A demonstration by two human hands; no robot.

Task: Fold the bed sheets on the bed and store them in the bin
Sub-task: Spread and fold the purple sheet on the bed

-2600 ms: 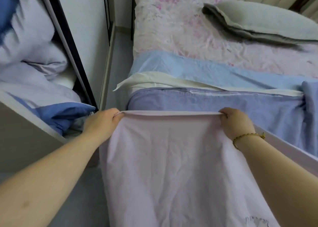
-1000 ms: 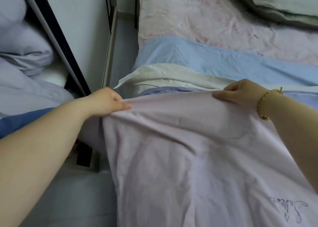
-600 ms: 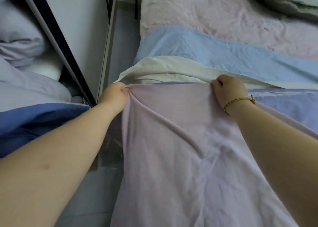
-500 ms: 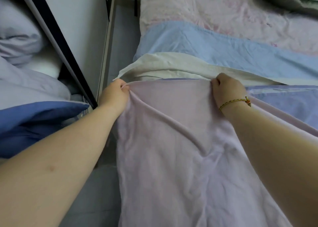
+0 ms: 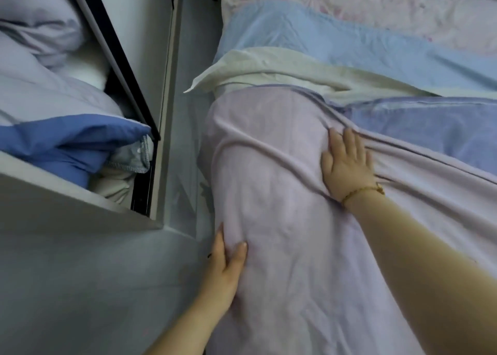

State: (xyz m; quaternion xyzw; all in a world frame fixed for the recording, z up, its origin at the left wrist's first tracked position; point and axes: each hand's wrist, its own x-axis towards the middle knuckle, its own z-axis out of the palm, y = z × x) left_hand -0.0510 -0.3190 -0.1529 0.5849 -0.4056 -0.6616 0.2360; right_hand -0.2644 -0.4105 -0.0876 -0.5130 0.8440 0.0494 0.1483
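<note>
At my nine o'clock stands the bin (image 5: 67,206), its white wall toward me. A blue sheet (image 5: 67,139) and pale bedding are heaped inside, so there is not much room left in it. Between the bin and the bed runs a narrow strip of floor (image 5: 185,144), the only lane for carrying anything across.

My left hand (image 5: 226,266) is at seven o'clock, laid against the left edge of the lilac sheet (image 5: 282,206) where it drops over the side of the bed. The fingers are straight and the thumb lies on top, not closed round the cloth as far as I can see. The sheet lies lengthwise from six toward twelve, with long ridges running across it.

My right hand (image 5: 347,163), at three o'clock, lies flat with the fingers spread, pressing those ridges down.

I judge this to be the smoothing step, between one fold and the next. Next I would need to take the near end at six o'clock and carry it up to the far edge at twelve. That edge must stay square, and the left side must not slide off toward the floor.

Past my right hand, at two o'clock, a periwinkle sheet (image 5: 430,128) lies just beside the lilac one. Beyond it are a cream sheet (image 5: 269,66) and a light blue sheet (image 5: 322,37), none of them folded yet.
</note>
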